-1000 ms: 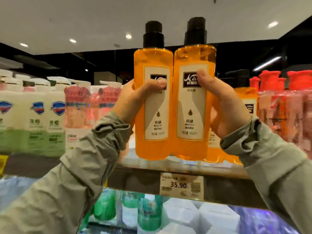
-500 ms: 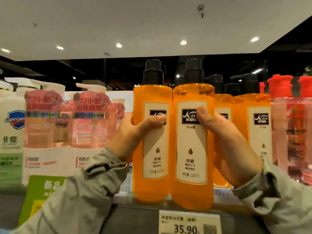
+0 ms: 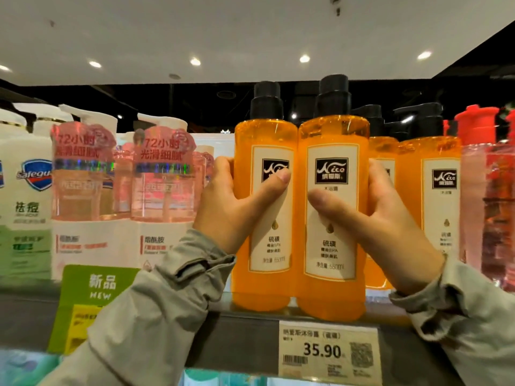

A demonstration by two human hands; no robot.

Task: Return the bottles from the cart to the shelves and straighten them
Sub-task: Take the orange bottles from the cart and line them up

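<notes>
While left hand (image 3: 237,210) and right hand (image 3: 381,218) clasp orange bottles (image 3: 264,140), most fingers are hidden.

My left hand (image 3: 231,210) and right hand (image 3: 390,232) are bare; my pale grey-green crinkled fabric left sleeve (image 3: 156,316) and right sleeve (image 3: 471,327) have gathered cuffs.

The front edge of the shelf (image 3: 245,334) is crowded along all that is seen of it. Toward the left, white bottles (image 3: 28,196) and pink bottles (image 3: 164,179) are packed side by side; toward the right, shelved orange bottles (image 3: 430,207) and red-capped bottles (image 3: 490,218) are set close together. Between them the left orange bottle (image 3: 262,280) and the right orange bottle (image 3: 331,291) are held touching, and the narrow gaps beside the pair are filled by the left hand (image 3: 231,210) and the right hand (image 3: 387,232). Open room is left only above the black caps (image 3: 266,104) and before the shelf's edge, where a price tag (image 3: 328,353) and a green sign (image 3: 94,288) are hung.
</notes>
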